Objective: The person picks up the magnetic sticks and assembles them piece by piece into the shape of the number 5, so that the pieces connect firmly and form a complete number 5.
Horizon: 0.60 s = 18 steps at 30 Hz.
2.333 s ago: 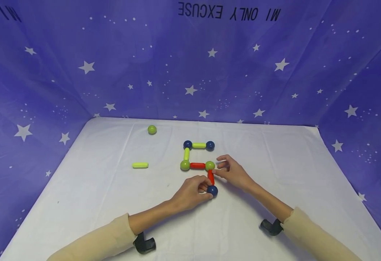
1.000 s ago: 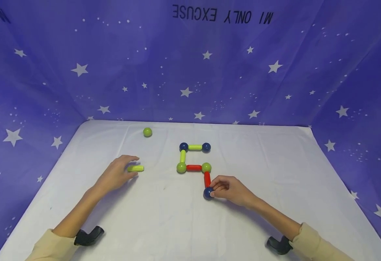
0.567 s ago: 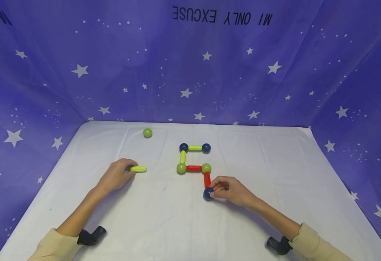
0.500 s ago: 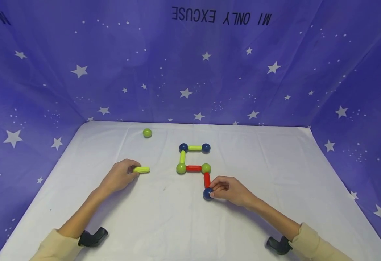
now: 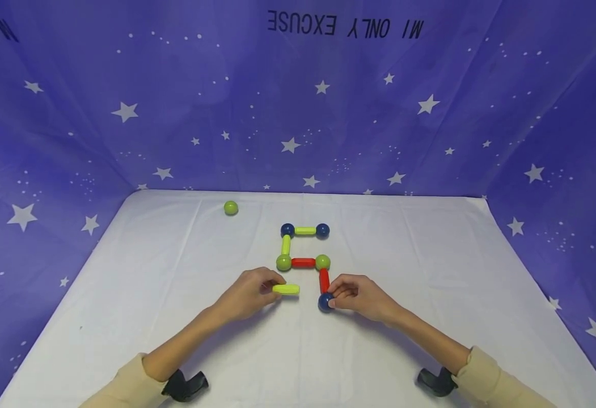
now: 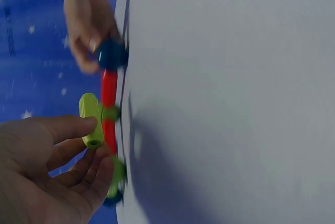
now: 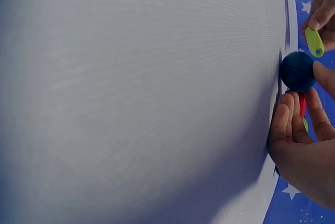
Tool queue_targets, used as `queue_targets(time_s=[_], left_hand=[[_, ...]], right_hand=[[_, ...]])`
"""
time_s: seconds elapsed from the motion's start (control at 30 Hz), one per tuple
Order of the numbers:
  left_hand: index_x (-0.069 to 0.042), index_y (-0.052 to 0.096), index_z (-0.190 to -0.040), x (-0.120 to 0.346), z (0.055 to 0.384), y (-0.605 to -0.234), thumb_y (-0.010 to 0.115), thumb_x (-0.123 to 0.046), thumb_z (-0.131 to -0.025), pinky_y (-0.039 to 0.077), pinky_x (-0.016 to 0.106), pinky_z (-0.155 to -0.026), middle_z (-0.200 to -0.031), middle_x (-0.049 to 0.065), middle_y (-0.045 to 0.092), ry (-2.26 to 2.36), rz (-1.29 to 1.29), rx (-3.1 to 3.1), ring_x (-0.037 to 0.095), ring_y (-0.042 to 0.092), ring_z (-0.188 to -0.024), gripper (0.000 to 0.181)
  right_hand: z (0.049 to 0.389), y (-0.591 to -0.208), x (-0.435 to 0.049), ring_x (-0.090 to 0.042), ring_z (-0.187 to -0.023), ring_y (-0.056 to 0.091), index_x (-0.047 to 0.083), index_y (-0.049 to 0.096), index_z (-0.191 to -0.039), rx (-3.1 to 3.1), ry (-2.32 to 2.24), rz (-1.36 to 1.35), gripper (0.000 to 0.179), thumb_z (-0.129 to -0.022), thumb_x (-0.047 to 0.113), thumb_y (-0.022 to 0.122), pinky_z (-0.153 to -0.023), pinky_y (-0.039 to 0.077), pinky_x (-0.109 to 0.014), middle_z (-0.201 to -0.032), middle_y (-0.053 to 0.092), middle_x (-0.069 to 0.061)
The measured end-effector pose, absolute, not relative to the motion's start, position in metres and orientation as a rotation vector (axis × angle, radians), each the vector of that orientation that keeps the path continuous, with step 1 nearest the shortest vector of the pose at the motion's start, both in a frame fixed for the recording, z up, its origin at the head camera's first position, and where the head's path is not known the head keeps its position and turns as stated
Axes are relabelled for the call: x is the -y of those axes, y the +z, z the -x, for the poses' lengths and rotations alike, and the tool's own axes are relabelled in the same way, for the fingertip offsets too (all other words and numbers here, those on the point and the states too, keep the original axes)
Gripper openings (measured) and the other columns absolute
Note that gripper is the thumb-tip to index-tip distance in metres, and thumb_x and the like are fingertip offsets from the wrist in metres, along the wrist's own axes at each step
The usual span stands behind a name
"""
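My left hand [image 5: 249, 293] pinches a yellow-green rod [image 5: 286, 289] by one end, its other end pointing right. In the left wrist view the rod [image 6: 91, 120] sits between thumb and fingers, a round hole in its near end. My right hand [image 5: 364, 298] grips the near dark blue ball [image 5: 325, 302] of a joined chain, thumb on the ball. From that ball a red rod [image 5: 324, 281] runs to a green ball [image 5: 322, 262], then a second red rod [image 5: 303, 263] to another green ball [image 5: 284, 262]. A yellow-green rod [image 5: 286, 245] continues to a blue ball [image 5: 287, 230].
One more yellow-green rod [image 5: 305, 231] links that far blue ball to another blue ball [image 5: 322, 230]. A loose green ball [image 5: 231, 208] lies at the back left of the white-covered table [image 5: 410, 243]. Blue star-printed cloth [image 5: 298, 96] stands behind and at both sides.
My left hand left the near blue ball, took the loose yellow-green rod at the left and carried it right toward the chain. My right hand moved onto the near blue ball and stayed.
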<state>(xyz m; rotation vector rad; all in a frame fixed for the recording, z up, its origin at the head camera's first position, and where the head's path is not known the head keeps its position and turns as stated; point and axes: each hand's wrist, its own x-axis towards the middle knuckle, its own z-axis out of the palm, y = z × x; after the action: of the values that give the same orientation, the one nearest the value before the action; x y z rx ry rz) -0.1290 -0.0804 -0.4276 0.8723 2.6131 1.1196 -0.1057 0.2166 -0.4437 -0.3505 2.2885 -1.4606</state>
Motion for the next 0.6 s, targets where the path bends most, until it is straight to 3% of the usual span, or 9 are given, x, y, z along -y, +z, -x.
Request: queue_targets(time_s=[0.23, 0.6], left_hand=[[-0.003, 0.073, -0.105, 0.050, 0.121, -0.434, 0.075, -0.001, -0.085, 0.050, 0.027, -0.073, -0.092, 0.000, 0.065, 1.133, -1.014, -2.528, 0.014, 0.057, -0.081, 0.020], [-0.004, 0.073, -0.102, 0.045, 0.118, -0.439, 0.077, -0.001, -0.084, 0.049, 0.025, -0.069, -0.087, -0.001, 0.064, 1.104, -0.956, -2.534, 0.011, 0.055, -0.077, 0.019]], right_hand=[[0.106, -0.444, -0.217, -0.023, -0.085, 0.060, 0.005, 0.068, -0.103, -2.298, -1.456, 0.344, 0.019, -0.089, 0.014, 0.076, -0.072, 0.051, -0.026, -0.091, 0.067, -0.005], [0.107, -0.442, -0.215, -0.023, -0.085, 0.062, 0.004, 0.068, -0.102, -2.299, -1.448, 0.354, 0.018, -0.089, 0.015, 0.076, -0.074, 0.052, -0.027, -0.091, 0.067, -0.005]])
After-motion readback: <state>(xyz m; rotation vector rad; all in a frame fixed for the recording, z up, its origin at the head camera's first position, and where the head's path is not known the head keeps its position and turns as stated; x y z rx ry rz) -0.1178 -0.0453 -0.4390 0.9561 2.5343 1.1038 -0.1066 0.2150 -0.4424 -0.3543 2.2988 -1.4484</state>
